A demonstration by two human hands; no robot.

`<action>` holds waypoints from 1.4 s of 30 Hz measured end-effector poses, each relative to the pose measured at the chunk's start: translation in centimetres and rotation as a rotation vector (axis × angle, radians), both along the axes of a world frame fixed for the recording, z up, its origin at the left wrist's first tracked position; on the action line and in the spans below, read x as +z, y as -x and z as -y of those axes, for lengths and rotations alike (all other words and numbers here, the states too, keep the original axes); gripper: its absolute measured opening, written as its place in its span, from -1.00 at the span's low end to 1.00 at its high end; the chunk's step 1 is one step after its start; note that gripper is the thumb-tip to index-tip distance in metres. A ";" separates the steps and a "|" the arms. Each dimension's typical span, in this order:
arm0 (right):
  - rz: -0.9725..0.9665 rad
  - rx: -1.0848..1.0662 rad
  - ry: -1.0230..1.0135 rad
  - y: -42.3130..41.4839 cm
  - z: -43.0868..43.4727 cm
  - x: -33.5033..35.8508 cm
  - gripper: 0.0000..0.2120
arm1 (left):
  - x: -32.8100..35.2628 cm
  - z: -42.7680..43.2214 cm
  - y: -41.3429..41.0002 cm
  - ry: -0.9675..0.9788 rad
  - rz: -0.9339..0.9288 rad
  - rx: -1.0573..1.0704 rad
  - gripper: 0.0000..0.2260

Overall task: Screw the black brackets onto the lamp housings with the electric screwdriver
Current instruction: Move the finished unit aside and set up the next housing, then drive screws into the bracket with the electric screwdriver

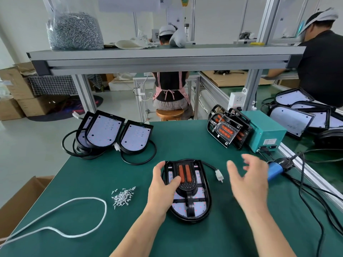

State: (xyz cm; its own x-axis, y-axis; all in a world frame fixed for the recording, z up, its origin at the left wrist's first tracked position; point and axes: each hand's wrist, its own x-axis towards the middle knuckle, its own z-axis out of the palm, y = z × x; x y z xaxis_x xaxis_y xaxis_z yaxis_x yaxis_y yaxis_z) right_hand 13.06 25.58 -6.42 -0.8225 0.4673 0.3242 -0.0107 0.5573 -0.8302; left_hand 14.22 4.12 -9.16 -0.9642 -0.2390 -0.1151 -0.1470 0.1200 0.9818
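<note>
Lamp housing [193, 218]: flat on the table [111, 173], black bracket [187, 186] seated on top.
Your left hand [163, 184]: fingers gripping the housing's left edge, thumb on the bracket; press firmly so the holes line up.
Your right hand [248, 180]: empty, fingers spread, right of the housing.
Screwdriver [274, 170]: further right.
Screws [123, 196]: left of the housing; take one first.

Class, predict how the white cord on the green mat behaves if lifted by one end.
The white cord lies in loose loops, so it is probably floppy and would dangle. It looks thin, so likely light. Pushed, it would probably bend rather than slide whole.
</note>
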 end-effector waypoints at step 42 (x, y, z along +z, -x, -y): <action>0.075 0.577 0.975 2.5 10.1 4.6 -0.85 | 0.1 -0.8 -0.5 0.333 0.015 0.082 -0.52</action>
State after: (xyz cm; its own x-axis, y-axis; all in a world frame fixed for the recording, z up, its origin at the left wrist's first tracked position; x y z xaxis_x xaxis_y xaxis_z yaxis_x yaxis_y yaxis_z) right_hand 10.52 15.48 -1.80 -0.9988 0.0380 -0.0293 0.0117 -0.3987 -0.9170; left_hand 14.72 4.94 -9.07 -0.9390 -0.3423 -0.0321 -0.1839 0.4210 0.8882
